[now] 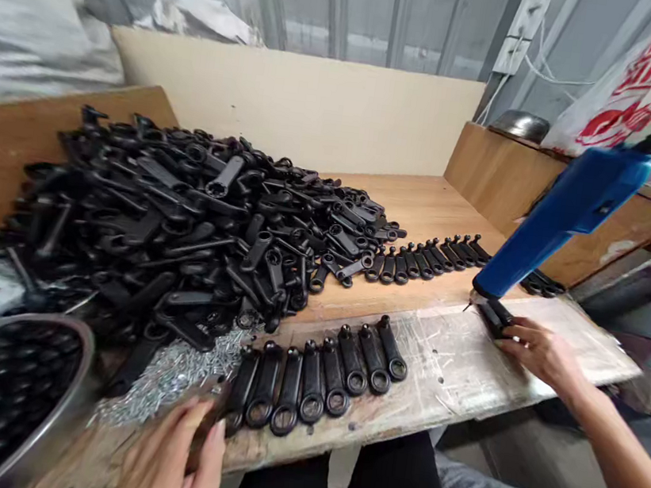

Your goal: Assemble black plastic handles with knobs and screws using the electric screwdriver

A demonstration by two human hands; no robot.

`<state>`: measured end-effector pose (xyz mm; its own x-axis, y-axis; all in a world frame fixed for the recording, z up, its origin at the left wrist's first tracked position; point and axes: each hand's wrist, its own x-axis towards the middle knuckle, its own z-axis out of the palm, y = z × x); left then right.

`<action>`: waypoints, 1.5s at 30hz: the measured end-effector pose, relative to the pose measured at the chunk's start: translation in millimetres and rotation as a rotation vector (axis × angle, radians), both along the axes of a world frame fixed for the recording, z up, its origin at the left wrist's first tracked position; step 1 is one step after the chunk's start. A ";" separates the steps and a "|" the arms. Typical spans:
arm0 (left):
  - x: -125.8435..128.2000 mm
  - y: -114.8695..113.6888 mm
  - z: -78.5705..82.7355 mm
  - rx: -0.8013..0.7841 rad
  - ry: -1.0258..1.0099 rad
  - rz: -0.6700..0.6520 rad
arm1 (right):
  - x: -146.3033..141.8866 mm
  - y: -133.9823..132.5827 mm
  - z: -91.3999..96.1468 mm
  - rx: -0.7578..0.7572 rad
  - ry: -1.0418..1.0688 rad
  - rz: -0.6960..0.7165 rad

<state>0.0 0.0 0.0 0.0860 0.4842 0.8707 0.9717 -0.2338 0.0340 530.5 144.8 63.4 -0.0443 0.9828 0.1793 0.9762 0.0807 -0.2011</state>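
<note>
My left hand lies at the left end of the front row, thumb and fingers apart. Its thumb tip is next to the nearest black crank handle; whether they touch I cannot tell. Several similar handles stand side by side there, ring ends toward me. At the right, my right hand has its fingers closed on a black crank handle at the board's surface. A blue electric screwdriver hangs tilted just above that handle, its thin bit pointing down. Loose silver screws lie beyond my left hand.
A large heap of black crank handles fills the left and middle of the bench. Another row of handles lies behind. A metal bowl of round black knobs stands at left front. Wooden side boards edge the bench.
</note>
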 end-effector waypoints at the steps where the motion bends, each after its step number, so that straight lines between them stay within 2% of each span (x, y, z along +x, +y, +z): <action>1: 0.2 -0.1 1.2 -0.001 0.004 0.014 | -9.0 -7.3 -2.4 -0.003 -0.005 0.003; 4: 4.3 -0.2 12.1 -0.037 -0.011 -0.012 | -40.1 -28.3 -5.2 -0.033 0.006 0.039; 7: 22.1 0.7 40.0 -0.116 -0.067 -0.140 | -77.6 -45.8 1.0 -0.092 0.059 0.118; 10: 61.1 5.8 71.6 -0.260 -0.035 -0.364 | -111.9 -57.9 9.6 -0.141 0.092 0.145; 12: 95.7 12.9 84.4 -0.455 0.041 -0.493 | -128.7 -63.6 13.7 -0.141 0.097 0.136; 15: 145.6 29.1 87.0 -0.734 0.136 -0.567 | -144.1 -70.8 17.3 -0.122 0.095 0.147; 17: 168.9 40.6 81.8 -0.818 0.190 -0.592 | -148.9 -75.6 18.2 -0.116 0.098 0.168; 21: 186.4 53.9 71.7 -0.889 0.245 -0.581 | -147.0 -87.1 16.2 -0.054 0.131 0.225; 23: 185.6 54.3 69.3 -0.894 0.245 -0.577 | -140.6 -94.5 15.1 0.059 0.161 0.275; 26: 180.6 51.7 66.0 -0.862 0.248 -0.588 | -122.4 -105.9 18.2 0.305 0.243 0.317; 28: 176.9 50.7 62.4 -0.820 0.280 -0.590 | -102.5 -110.2 23.4 0.439 0.301 0.262; 31: 172.9 53.0 56.7 -0.708 0.353 -0.594 | -59.8 -104.5 30.9 0.495 0.363 0.061; 34: 172.3 59.0 54.1 -0.564 0.397 -0.597 | -9.1 -81.4 33.1 0.488 0.395 -0.111; 38: 176.1 69.3 54.4 -0.401 0.452 -0.594 | 46.2 -32.0 31.9 0.487 0.345 -0.241; 42: 179.3 79.3 53.2 -0.278 0.493 -0.636 | 76.4 19.7 28.9 0.393 0.262 -0.285; 45: 179.0 80.9 54.4 -0.305 0.475 -0.668 | 88.4 48.2 21.8 0.292 0.191 -0.299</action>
